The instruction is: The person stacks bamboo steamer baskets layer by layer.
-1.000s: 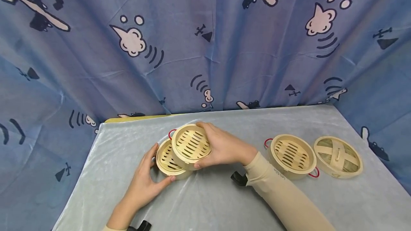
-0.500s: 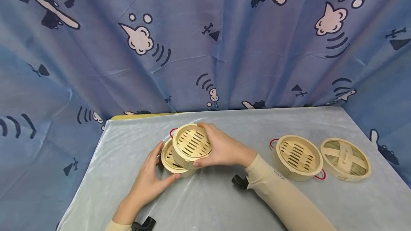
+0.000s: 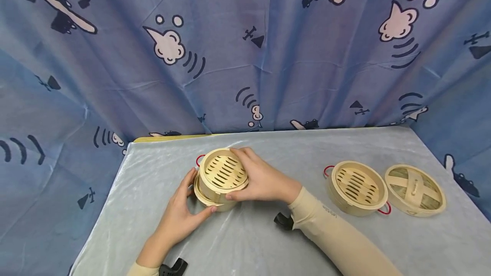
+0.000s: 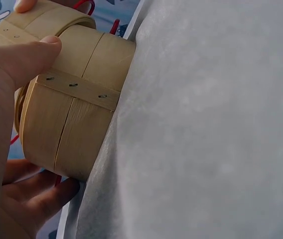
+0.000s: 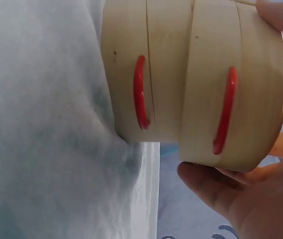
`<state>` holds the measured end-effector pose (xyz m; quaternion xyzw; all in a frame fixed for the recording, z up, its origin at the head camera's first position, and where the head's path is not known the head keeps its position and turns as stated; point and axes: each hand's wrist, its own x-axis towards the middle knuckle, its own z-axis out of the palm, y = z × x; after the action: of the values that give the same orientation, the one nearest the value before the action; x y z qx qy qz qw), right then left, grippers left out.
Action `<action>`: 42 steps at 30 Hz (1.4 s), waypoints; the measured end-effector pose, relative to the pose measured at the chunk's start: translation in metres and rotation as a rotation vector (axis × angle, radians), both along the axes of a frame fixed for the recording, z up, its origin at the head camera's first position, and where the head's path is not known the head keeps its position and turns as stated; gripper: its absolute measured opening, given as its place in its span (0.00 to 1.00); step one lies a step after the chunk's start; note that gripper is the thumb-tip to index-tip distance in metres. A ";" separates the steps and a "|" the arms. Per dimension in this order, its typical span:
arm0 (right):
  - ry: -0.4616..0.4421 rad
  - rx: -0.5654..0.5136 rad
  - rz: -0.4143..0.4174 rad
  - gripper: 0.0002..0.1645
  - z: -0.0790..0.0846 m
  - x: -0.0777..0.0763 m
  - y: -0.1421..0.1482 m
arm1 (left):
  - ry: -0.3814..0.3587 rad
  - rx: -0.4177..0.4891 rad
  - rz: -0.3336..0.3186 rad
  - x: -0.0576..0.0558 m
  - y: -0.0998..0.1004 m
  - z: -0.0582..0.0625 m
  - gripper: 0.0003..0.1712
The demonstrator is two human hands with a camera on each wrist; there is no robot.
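My right hand point(image 3: 264, 178) grips a round bamboo steamer basket point(image 3: 224, 173) by its right side, thumb in front and fingers behind. It sits over a second bamboo steamer basket point(image 3: 223, 207), shifted slightly toward the back and covering most of it. The lower basket stands on the cloth, and my left hand point(image 3: 178, 218) holds it between thumb and fingers from the left. In the left wrist view, the thumb lies along the lower basket wall point(image 4: 71, 124). Red handles point(image 5: 225, 112) show on both walls in the right wrist view, where the two walls stand slightly out of line.
To the right, another bamboo steamer basket point(image 3: 356, 187) with red handles stands on the grey cloth-covered table point(image 3: 276, 250). Against its right side lies a woven bamboo lid point(image 3: 415, 190) with a crossed strip on top. A blue printed curtain point(image 3: 218, 54) hangs behind the table.
The upper basket, in my right hand, has moved left and now covers more of the lower one. My left hand keeps its hold. The whole head view has shifted slightly.
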<state>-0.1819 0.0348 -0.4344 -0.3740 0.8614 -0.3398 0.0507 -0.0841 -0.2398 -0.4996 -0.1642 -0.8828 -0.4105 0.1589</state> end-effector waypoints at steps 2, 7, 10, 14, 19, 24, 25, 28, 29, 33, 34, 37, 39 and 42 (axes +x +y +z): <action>0.016 -0.019 0.004 0.78 -0.001 0.001 -0.002 | 0.004 0.005 -0.004 0.000 0.000 -0.001 0.71; 0.058 -0.081 0.020 0.73 -0.003 0.003 -0.008 | 0.006 0.021 -0.017 -0.001 -0.002 -0.003 0.70; 0.072 -0.102 0.017 0.72 -0.005 0.004 -0.011 | 0.014 0.034 -0.023 -0.002 -0.002 -0.003 0.71; 0.081 -0.102 0.004 0.71 -0.006 0.006 -0.012 | 0.032 0.057 -0.030 -0.003 -0.001 -0.004 0.74; 0.086 -0.089 -0.007 0.74 -0.005 0.009 -0.014 | 0.007 0.092 -0.036 -0.003 -0.002 -0.004 0.76; 0.096 -0.071 0.004 0.76 -0.005 0.010 -0.018 | -0.029 0.091 -0.042 -0.003 -0.004 -0.002 0.78; 0.097 -0.065 0.008 0.76 -0.005 0.010 -0.019 | -0.032 0.091 -0.044 -0.003 -0.004 -0.002 0.78; 0.098 -0.058 0.015 0.75 -0.004 0.011 -0.019 | -0.033 0.092 -0.049 -0.004 -0.004 -0.002 0.79; 0.098 -0.060 0.014 0.75 -0.004 0.011 -0.019 | -0.029 0.095 -0.050 -0.004 -0.004 -0.002 0.79; 0.100 -0.069 0.008 0.74 -0.003 0.011 -0.018 | -0.009 0.099 -0.059 -0.005 -0.002 -0.001 0.78; 0.102 -0.069 0.006 0.74 -0.003 0.011 -0.018 | -0.010 0.098 -0.059 -0.005 -0.002 -0.001 0.77; 0.105 -0.064 -0.002 0.75 -0.004 0.013 -0.018 | -0.028 0.096 -0.056 -0.004 -0.002 0.000 0.76; 0.107 -0.061 -0.005 0.76 -0.005 0.014 -0.018 | -0.038 0.099 -0.053 -0.003 -0.002 0.000 0.77; 0.113 -0.056 -0.010 0.77 -0.004 0.015 -0.018 | -0.048 0.107 -0.054 -0.003 -0.003 0.000 0.77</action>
<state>-0.1669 0.0165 -0.4386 -0.3895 0.8549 -0.3425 -0.0100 -0.0871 -0.2424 -0.4994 -0.1693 -0.8584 -0.4650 0.1351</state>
